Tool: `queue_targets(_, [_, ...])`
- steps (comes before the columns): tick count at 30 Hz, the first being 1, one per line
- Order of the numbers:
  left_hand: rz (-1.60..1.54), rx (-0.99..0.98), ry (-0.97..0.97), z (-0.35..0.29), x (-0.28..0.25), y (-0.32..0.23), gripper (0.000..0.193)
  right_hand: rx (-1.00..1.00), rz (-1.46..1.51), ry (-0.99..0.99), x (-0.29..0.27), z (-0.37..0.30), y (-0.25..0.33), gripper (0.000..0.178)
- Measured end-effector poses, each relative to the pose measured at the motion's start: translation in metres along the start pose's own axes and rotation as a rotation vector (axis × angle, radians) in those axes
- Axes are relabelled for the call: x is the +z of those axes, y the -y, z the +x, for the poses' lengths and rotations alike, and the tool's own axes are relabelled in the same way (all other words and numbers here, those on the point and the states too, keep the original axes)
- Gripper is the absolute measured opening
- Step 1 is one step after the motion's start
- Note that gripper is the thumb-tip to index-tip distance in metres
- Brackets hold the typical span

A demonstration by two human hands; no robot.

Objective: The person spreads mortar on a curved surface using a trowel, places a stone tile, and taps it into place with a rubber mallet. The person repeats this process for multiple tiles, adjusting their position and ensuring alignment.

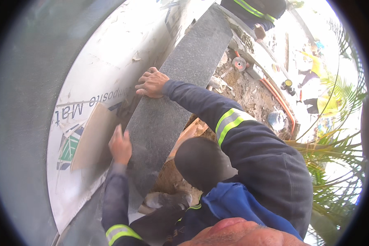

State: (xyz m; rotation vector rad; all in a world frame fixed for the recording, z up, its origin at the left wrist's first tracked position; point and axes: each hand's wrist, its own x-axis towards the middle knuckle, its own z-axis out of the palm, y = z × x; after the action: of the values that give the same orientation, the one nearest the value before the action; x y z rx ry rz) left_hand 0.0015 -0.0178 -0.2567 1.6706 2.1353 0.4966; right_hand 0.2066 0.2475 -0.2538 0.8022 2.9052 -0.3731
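Observation:
A long dark grey stone slab [184, 53] runs from the upper middle down toward my body. Across its left edge lies my right hand [152, 83], palm down, with the fingers spread and their tips bent over the edge. My left hand [121, 146] is lower, beside the same edge. Its fingers point upward and apart, slightly blurred, and I see nothing in them. Whether it touches the slab I cannot tell. A tan piece of board [92, 137] leans on the white printed panel [106, 53] left of my hands.
Right of the slab lie rubble, a tool with a round cutting disc [239, 63], orange pipes [279, 98] and a pale bucket-like container [277, 119]. A person in dark clothes [254, 10] is at the slab's far end. People in yellow [330, 104] and palm leaves [336, 153] are farther right.

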Motion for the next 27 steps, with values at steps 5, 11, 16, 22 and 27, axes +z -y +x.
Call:
queue_targets(5, [0.015,-0.348,0.159,0.035,0.018,-0.04,0.048,0.082,-0.047,0.089,-0.01,0.003,0.005,0.058])
queue_targets(11, [-0.003,-0.277,0.109,0.035,0.015,-0.041,0.051,0.497,0.527,-0.163,-0.059,-0.106,0.078,0.067])
queue_targets(16, [0.005,-0.363,0.169,0.038,0.019,-0.039,0.051,0.808,0.615,0.009,-0.123,-0.321,0.092,0.064])
queue_targets(22, [0.031,-0.35,0.176,0.038,0.016,-0.039,0.05,1.155,0.371,0.109,-0.194,-0.452,0.077,0.061])
queue_targets(27, [0.081,-0.311,0.249,0.037,0.013,-0.04,0.049,1.03,0.205,-0.046,-0.246,-0.468,0.061,0.057])
